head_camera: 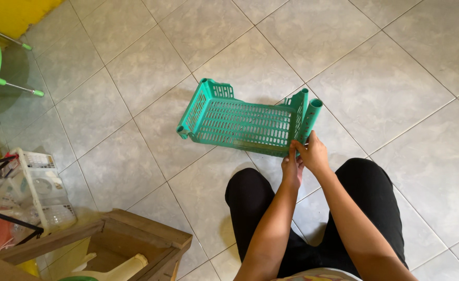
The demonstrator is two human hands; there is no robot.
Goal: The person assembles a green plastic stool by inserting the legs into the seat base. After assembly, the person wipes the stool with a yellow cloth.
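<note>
A teal plastic shelf tray (240,124) with slotted walls rests tilted on the tiled floor in front of my knees. A short teal tube (311,118) stands at its near right corner. My right hand (314,154) grips the lower end of that tube. My left hand (292,166) is right beside it, with its fingers pressed on the tray's near corner under the tube. Both forearms reach forward over my black trousers.
A wooden crate (136,240) sits at the lower left, with a pale plastic piece inside. A white slotted basket (37,190) with clutter lies at the left edge. Green legs of a stool (11,86) show at the upper left. Grey tiles (396,78) surround the tray.
</note>
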